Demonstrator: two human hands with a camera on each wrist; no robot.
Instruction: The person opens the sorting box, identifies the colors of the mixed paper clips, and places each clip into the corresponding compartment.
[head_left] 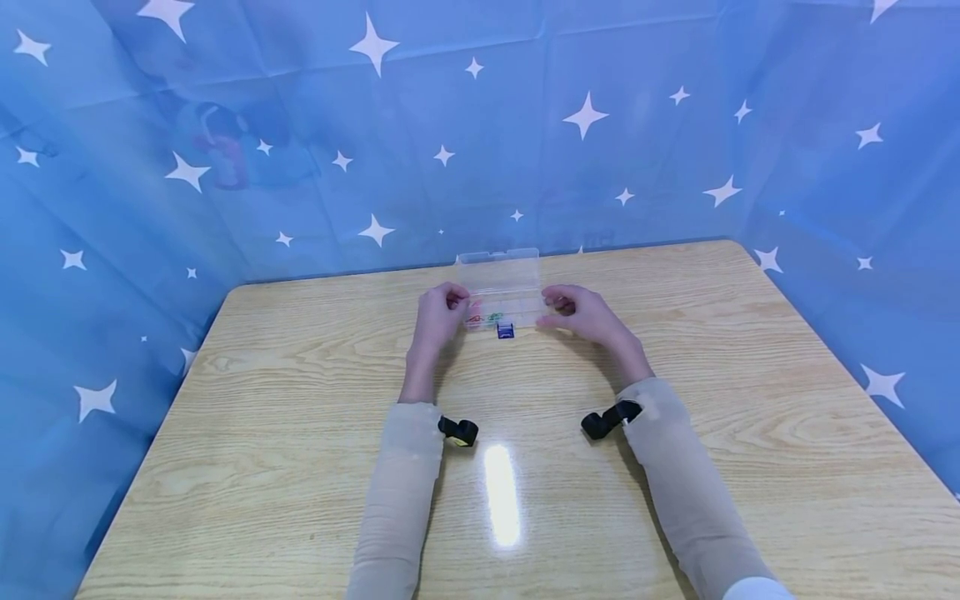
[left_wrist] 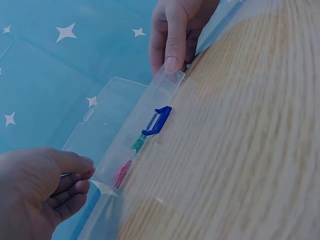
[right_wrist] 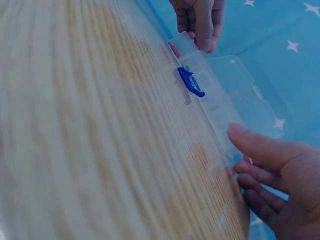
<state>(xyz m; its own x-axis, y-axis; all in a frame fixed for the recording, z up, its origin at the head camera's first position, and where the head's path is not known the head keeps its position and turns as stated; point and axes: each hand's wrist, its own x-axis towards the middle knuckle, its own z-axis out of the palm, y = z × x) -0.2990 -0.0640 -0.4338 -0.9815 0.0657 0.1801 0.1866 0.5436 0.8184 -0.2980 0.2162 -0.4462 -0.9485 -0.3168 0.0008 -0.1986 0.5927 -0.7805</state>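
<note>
Table [head_left: 300,433]: box [head_left: 501,287] between both hands.

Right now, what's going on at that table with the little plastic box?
A person has both hands at a clear plastic compartment box standing open on the wooden table. The left hand is at its left end and the right hand at its right end, thumbs by the corners. The lid is raised toward the star backdrop. Red and green bits lie in the compartments; a blue latch hangs at the front.

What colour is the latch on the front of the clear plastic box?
Blue. The latch on the clear box shows best in the left wrist view.
</note>
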